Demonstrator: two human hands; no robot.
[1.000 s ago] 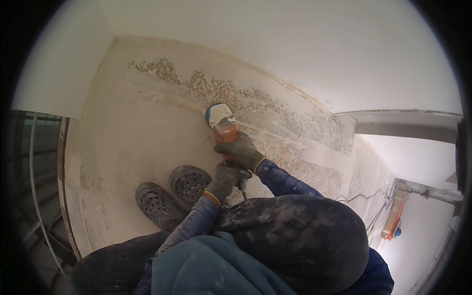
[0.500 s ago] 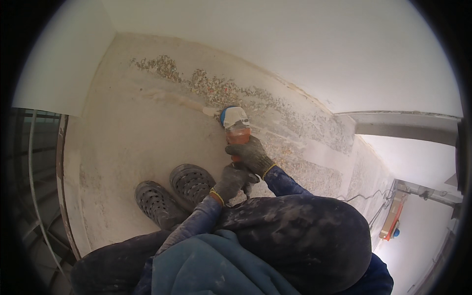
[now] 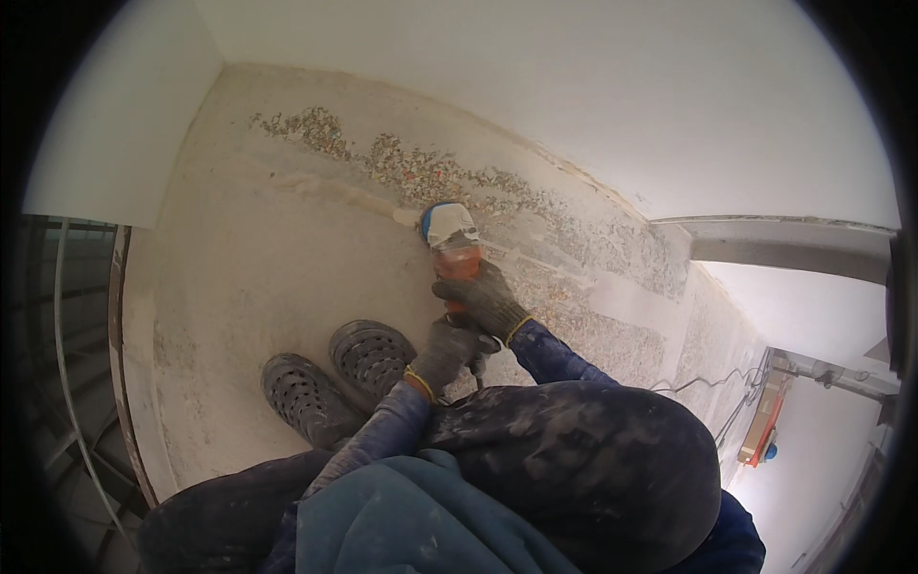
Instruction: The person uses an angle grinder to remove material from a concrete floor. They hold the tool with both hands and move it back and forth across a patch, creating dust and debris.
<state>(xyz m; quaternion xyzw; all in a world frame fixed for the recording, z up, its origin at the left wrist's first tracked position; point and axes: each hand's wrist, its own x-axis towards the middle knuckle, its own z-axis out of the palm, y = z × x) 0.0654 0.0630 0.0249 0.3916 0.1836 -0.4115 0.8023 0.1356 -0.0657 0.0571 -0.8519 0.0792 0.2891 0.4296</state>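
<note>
The right hand (image 3: 485, 298) grips the orange body of the grinder (image 3: 454, 247), and the left hand (image 3: 443, 354) is closed around its rear end. Its head lies ahead of both hands, at the floor (image 3: 258, 258).

Left of the power tool (image 3: 452, 239), there is room to pass over the pale floor (image 3: 249, 258) as far as the left wall (image 3: 124, 124); nearer the body, 2 dark shoes (image 3: 370, 356) block the way. On the right, the sleeved right forearm (image 3: 555, 356) and bent leg (image 3: 593, 450) close off the near side; beyond the tool, rough floor gives passage up to the long white wall (image 3: 650, 115), which bars further reach
</note>
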